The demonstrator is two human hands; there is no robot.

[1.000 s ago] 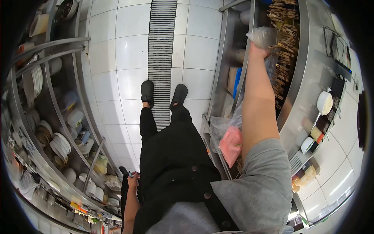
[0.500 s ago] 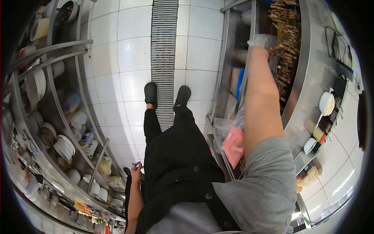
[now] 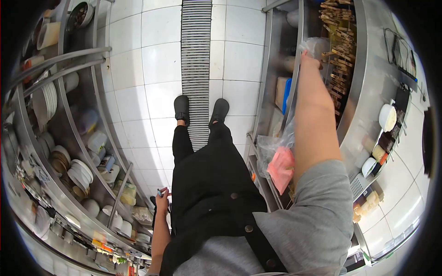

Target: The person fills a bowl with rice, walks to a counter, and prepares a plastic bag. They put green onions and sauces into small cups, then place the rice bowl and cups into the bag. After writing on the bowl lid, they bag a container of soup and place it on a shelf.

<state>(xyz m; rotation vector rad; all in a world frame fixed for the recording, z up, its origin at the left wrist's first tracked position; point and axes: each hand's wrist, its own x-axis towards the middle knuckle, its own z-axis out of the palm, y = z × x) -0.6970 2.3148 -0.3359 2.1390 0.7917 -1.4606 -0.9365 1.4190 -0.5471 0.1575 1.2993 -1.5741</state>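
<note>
My right arm reaches forward over the steel counter on the right. My right hand [image 3: 311,60] is closed at the edge of a clear plastic bag [image 3: 316,46], its fingers partly hidden by the arm and the film. Right beside it lies a mass of wooden clothespins [image 3: 338,50] in a recessed section of the counter. Low at my left side, my left hand [image 3: 162,199] is closed around a slim, dark bluish pen [image 3: 159,192]. Pink plastic [image 3: 281,168] in clear wrapping hangs by the right counter, below my right forearm.
Steel shelving [image 3: 69,110] with stacked plates [image 3: 79,174], bowls and tubs runs along the left. A drain grate [image 3: 195,55] crosses the tiled floor between my shoes. On the right, a blue-edged container [image 3: 286,95] sits on a lower shelf and a white bowl [image 3: 387,117] stands farther right.
My right hand has shifted slightly at the clear bag, and more of its fingers show. My left hand has turned a little with the pen. The whole view has shifted slightly.
</note>
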